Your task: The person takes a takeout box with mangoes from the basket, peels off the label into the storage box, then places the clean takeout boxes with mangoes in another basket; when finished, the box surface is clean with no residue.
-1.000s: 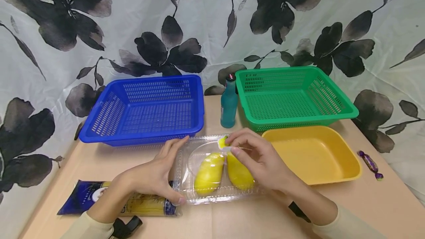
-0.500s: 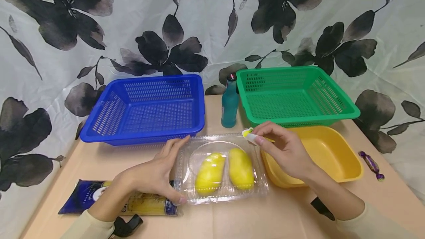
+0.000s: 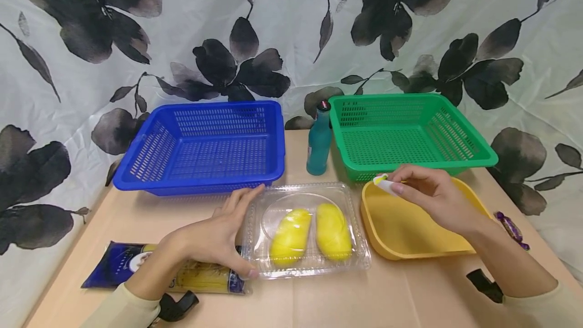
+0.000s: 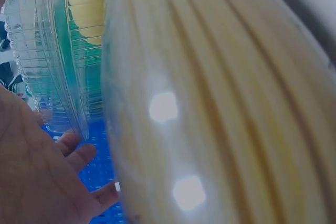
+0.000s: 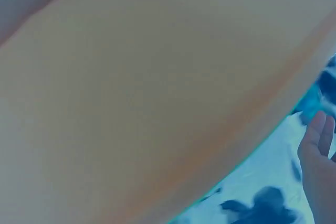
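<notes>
My left hand (image 3: 214,242) steadies the left side of a clear plastic clamshell container (image 3: 314,271), thumb at its front corner and fingers at its back corner. Two yellow mangoes (image 3: 290,237) show inside it. In the left wrist view the fingers (image 4: 81,156) lie fairly straight along the container's edge. My right hand (image 3: 434,199) pinches a small curled white label (image 3: 386,185) with yellow on it, above the yellow tub (image 3: 405,255). In the right wrist view that tub's outside, blurred, fills most of the picture, and the label is out of sight.
A blue basket (image 3: 200,183) stands behind on the left, a green basket (image 3: 419,163) behind on the right. Between them is an upright teal bottle (image 3: 320,140). A spaghetti pack (image 3: 200,277) lies under my left forearm. A purple-wrapped candy (image 3: 511,229) lies right of the tub.
My right hand has moved right with the label, from over the container to over the yellow tub, uncovering the right mango. The left hand has stayed at the container's side.
</notes>
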Motion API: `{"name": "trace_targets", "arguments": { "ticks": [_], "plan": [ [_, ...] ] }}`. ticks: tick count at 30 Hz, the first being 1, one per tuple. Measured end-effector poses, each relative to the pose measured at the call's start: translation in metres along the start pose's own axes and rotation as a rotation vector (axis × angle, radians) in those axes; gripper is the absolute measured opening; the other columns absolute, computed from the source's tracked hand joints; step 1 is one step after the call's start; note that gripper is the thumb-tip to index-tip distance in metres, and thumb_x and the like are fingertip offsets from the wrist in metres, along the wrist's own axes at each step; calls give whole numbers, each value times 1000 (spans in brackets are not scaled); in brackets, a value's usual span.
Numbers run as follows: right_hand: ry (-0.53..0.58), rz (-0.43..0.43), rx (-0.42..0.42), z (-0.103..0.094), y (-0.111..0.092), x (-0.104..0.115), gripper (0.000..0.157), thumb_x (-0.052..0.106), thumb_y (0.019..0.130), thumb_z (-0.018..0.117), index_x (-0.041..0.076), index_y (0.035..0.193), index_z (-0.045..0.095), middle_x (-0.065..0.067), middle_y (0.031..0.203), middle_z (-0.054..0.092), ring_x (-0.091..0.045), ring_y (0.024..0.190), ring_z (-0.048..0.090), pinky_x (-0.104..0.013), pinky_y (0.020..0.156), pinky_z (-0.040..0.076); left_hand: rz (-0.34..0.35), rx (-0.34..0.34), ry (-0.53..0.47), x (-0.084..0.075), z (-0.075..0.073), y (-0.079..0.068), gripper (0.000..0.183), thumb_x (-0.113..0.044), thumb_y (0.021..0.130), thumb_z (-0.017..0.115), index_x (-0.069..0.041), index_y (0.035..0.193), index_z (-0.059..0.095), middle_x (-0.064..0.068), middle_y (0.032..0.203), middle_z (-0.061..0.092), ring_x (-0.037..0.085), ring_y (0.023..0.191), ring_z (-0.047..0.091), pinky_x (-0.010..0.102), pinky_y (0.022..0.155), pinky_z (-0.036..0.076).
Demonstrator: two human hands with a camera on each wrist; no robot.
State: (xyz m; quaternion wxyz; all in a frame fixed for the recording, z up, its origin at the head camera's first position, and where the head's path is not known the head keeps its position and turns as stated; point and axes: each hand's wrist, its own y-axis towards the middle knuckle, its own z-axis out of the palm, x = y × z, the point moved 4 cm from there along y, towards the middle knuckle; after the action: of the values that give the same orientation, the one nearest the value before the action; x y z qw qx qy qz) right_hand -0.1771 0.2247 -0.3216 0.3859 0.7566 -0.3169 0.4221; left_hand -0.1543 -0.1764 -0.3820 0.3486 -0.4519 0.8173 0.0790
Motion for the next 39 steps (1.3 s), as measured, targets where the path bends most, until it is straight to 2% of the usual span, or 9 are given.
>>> {"name": "trace_targets", "arguments": {
  "ticks": [7, 14, 17, 20, 24, 26, 30, 33, 39],
  "plan": [
    [-131, 143, 74, -27, -15, -17, 17, -6, 101, 57, 2, 111, 68, -10, 107, 65, -20, 94, 64, -24, 82, 56, 2, 10, 2, -2, 0, 2, 149, -67, 54, 92, -45, 162, -8, 6, 162, 9, 40, 146, 22, 77, 112, 24],
    [-233, 255, 73, -53, -26, -45, 12, 5, 102, 61, 10, 109, 71, -6, 106, 69, -26, 92, 67, -27, 82, 58, 5, 8, 15, -3, -2, 3, 149, -69, 54, 92, -45, 162, -8, 7, 163, 9, 39, 148, 20, 76, 113, 23],
    [-226, 236, 101, -59, -30, -53, 13, 1, 102, 60, 6, 108, 71, -9, 105, 70, -26, 93, 68, -26, 83, 59, 4, 10, 14, -4, -2, 3, 149, -68, 54, 92, -45, 162, -8, 8, 164, 8, 41, 149, 18, 77, 113, 21],
    [-228, 202, 129, -62, -33, -57, 13, -3, 101, 60, 1, 108, 70, -14, 98, 70, -24, 86, 67, -25, 79, 58, 1, 15, 8, -3, -1, 2, 149, -68, 54, 92, -45, 162, -8, 8, 164, 8, 42, 149, 18, 77, 113, 21],
    [-282, 226, 149, -61, -34, -61, 10, 2, 101, 62, 4, 108, 70, -13, 89, 68, -21, 75, 63, -28, 68, 53, -5, 21, -3, -3, 0, 2, 148, -67, 54, 92, -46, 161, -9, 7, 164, 7, 41, 149, 18, 78, 112, 22],
    [-314, 244, 151, -61, -34, -64, 9, 5, 101, 64, 6, 108, 70, -10, 89, 69, -19, 75, 62, -29, 66, 52, -9, 20, -7, -2, 0, 2, 148, -67, 54, 92, -47, 161, -9, 6, 164, 7, 41, 148, 19, 78, 112, 22],
    [-330, 246, 170, -61, -34, -71, 11, 4, 100, 65, 6, 109, 70, -10, 96, 71, -18, 82, 65, -22, 73, 55, -9, 19, -11, -1, 0, 1, 148, -66, 55, 92, -47, 161, -9, 7, 163, 7, 41, 149, 18, 78, 112, 22],
    [-312, 235, 219, -60, -36, -77, 13, 4, 99, 65, 4, 111, 69, -11, 100, 72, -17, 88, 68, -18, 81, 56, -6, 19, -11, 0, 1, 1, 148, -67, 55, 92, -46, 161, -9, 7, 164, 6, 43, 149, 18, 79, 112, 22],
    [-288, 237, 298, -58, -39, -83, 15, 3, 99, 65, 0, 114, 66, -12, 105, 72, -18, 92, 70, -16, 85, 56, -6, 12, -15, 2, 1, 0, 148, -68, 55, 91, -46, 161, -9, 7, 164, 5, 44, 148, 18, 80, 110, 23]
  ]
}}
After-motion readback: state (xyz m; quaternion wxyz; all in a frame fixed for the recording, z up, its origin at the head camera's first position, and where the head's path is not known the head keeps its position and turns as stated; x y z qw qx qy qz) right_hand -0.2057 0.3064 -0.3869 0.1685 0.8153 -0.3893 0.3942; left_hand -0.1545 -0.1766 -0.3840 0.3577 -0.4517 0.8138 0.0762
